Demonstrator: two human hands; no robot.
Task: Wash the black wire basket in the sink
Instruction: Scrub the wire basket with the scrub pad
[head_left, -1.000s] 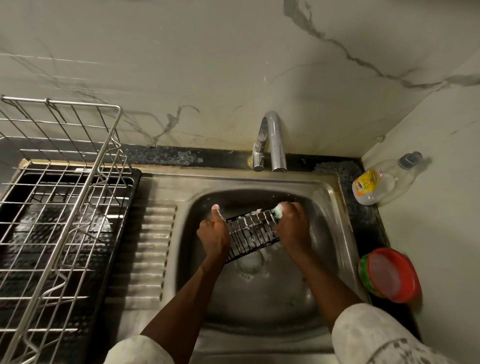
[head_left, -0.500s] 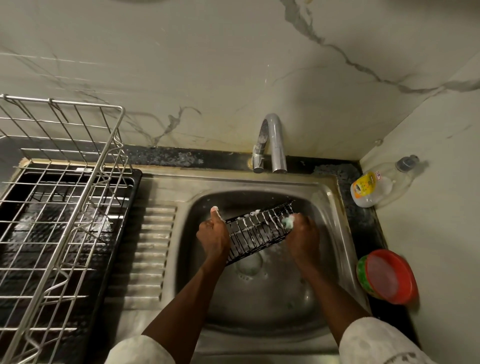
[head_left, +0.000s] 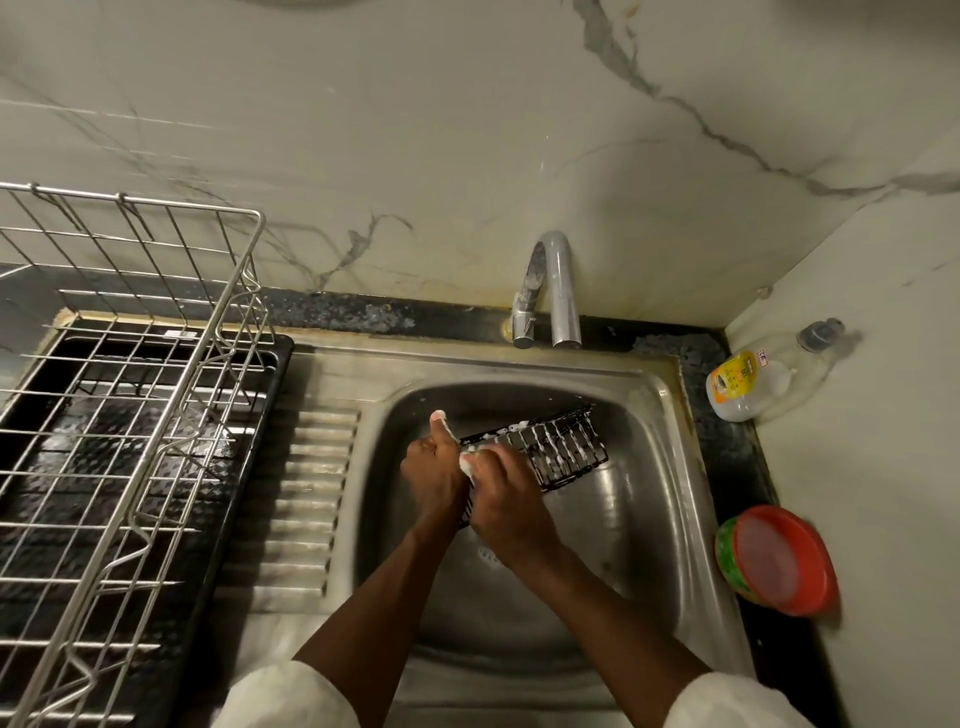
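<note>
The left hand (head_left: 434, 475) is clamped on the left end of the black wire basket (head_left: 563, 447), thumb raised, holding it inside the steel sink (head_left: 639, 519). Touching it on the right, the right hand (head_left: 506, 501) curls around a foamy pad (head_left: 467, 464) pressed on the wires at that same end. From both grips the basket's long axis runs up and right toward the tap side, so the next scrub likely travels rightward, and the right hand is nearer the free end.

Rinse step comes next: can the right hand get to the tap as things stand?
Likely yes: nothing stands between the right hand and the tap behind the sink. It is busy, though, pressing a soapy scrubber on the black wire basket.
</note>
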